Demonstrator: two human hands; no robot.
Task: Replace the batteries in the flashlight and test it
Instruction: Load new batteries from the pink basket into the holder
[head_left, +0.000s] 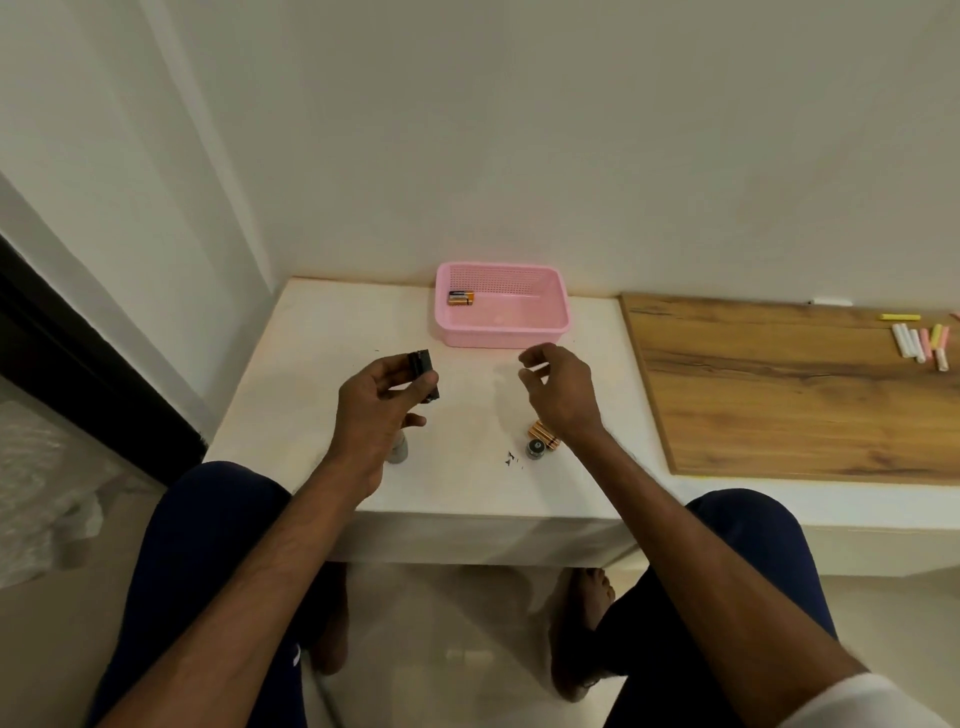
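A person sits at a white tabletop (311, 374) set against a plain white wall (519, 130). The left hand (371, 410) has its grip closed around the black flashlight (423, 375), held above the tabletop. The right hand (558, 387) hovers with its grip loosely open and holds nothing. A pink basket (553, 317) by the wall holds batteries (461, 298). More batteries (543, 435) lie under the right wrist. Chalk sticks (922, 343) rest on a wooden board (753, 384).

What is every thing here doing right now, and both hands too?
Left hand: gripping the black flashlight part.
Black flashlight part: held above the table.
Right hand: empty, fingers curled, hovering.
Pink basket: upright, holding batteries.
Batteries in basket: lying flat.
Batteries on table: lying bunched.
Chalk sticks: lying loose on the wooden board.
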